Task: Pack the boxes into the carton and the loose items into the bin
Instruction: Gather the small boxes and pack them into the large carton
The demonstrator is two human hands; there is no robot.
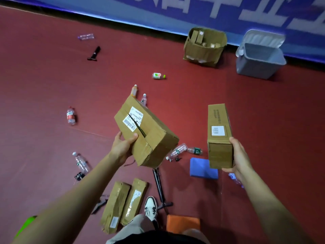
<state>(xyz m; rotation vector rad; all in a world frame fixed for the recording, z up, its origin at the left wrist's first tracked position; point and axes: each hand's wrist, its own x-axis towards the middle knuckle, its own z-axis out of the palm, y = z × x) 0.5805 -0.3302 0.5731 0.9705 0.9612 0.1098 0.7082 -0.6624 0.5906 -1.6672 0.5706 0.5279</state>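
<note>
Hands (123, 147) round taped, barcode-labelled boxes (154, 138)

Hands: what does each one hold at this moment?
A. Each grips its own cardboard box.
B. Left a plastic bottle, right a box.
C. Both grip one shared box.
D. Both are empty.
A: the left hand grips the wide taped box at its near corner, and the right hand grips the narrow box at its lower end, with the two boxes held apart.

Tilted taped box (146, 131), upright slim box (219, 136), both aloft.
</note>
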